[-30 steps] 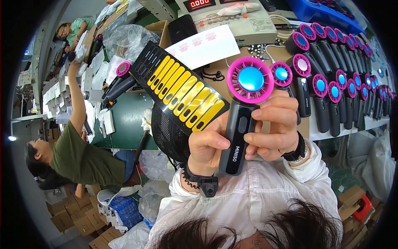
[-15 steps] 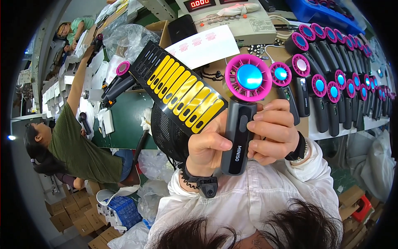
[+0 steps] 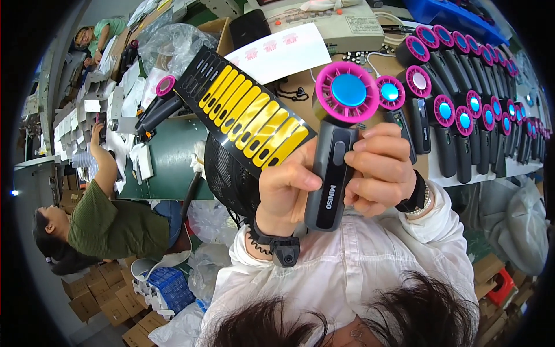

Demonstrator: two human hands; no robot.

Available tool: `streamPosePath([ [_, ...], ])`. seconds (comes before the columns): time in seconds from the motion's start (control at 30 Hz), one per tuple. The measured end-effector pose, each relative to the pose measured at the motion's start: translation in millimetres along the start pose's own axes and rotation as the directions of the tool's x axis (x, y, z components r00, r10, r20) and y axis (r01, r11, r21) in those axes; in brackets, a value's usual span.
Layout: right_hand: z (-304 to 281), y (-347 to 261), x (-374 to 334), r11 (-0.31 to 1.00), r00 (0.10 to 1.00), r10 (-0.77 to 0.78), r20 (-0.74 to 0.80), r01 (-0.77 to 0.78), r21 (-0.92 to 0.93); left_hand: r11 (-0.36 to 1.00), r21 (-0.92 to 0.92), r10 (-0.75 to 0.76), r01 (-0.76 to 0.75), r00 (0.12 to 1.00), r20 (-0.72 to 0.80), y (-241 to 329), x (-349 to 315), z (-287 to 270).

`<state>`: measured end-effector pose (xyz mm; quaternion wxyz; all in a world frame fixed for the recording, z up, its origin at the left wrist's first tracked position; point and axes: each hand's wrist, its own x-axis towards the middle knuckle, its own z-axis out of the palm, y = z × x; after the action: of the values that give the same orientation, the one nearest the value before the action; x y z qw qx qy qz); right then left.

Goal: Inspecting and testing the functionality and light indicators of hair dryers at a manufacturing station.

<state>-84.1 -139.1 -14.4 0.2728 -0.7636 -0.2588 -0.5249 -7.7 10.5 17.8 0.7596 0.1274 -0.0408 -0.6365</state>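
Observation:
Upright in front of my chest is a handheld fan (image 3: 332, 179) with a dark grey handle, a pink ring head and a shiny blue centre. My left hand (image 3: 283, 194) is closed round the handle's left side, its thumb pressed on the front. My right hand (image 3: 381, 170) has curled fingers against the handle's right edge. A black sheet with yellow strip-shaped stickers (image 3: 245, 113) reaches behind my left hand; whether those fingers also pinch it is hidden. Just right of the fan head, a similar fan (image 3: 391, 93) with a lit centre lies on the table.
Many pink-headed fans (image 3: 444, 113) lie in rows at the right. A white paper with red print (image 3: 283, 52) lies before a beige instrument box (image 3: 341, 29). A blue bin (image 3: 451, 20) stands at the far right. Co-workers (image 3: 115, 220) sit at the left; cartons (image 3: 110, 289) are stacked below.
The fan and both hands have shifted slightly up, and my grip looks the same. At the left, the nearer co-worker has lowered an outstretched arm.

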Motion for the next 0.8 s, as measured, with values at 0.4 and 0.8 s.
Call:
streamPosePath([
  [0.4, -14.0, -9.7, 1.1, 0.988, 0.99, 0.079, 0.115, -0.093, 0.122, 0.986, 0.132, 0.105, -0.098, 0.993, -0.049, 0.3, 4.6, 12.8],
  [0.8, -10.4, -18.1, -1.3, 0.971, 0.949, 0.176, 0.261, -0.211, 0.113, 0.987, 0.006, 0.163, -0.163, 0.982, -0.098, -3.5, 7.0, 10.0],
])
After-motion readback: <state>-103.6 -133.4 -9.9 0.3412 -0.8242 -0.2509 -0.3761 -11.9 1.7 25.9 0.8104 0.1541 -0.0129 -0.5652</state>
